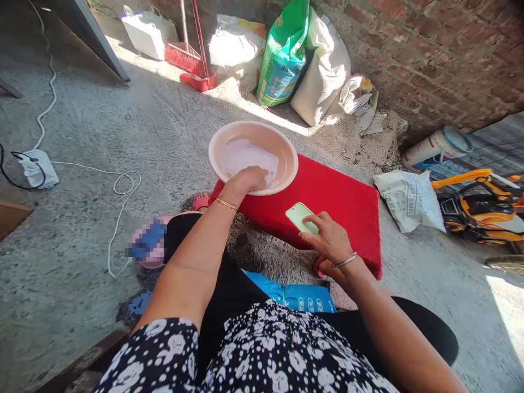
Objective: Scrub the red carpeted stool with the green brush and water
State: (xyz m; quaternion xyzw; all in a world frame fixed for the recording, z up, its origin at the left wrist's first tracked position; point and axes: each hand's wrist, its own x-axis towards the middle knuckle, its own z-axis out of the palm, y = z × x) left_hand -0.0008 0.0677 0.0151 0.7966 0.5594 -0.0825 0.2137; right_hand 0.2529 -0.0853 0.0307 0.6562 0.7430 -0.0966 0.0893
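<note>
A pale pink basin (286, 183) holds cloudy water with a whitish patch (245, 158) in it, which may be cloth or suds. My left hand (254, 178) reaches over the near rim into the basin. Its fingertips are hidden there, so their grip does not show. The basin stands on the left end of a low bench with a red plush cover (339, 191). At the bench's near edge my right hand (329, 237) is closed on a flat, pale green phone case (298, 214), with thumb and fingers at its lower right part.
Sacks (323, 71) and a red dustpan (204, 81) line the brick wall. To the right lie a white bag (409, 199), a bucket (438, 144) and a yellow toy excavator (478, 204). A white cable runs from a power strip (39, 169) across the concrete floor at left.
</note>
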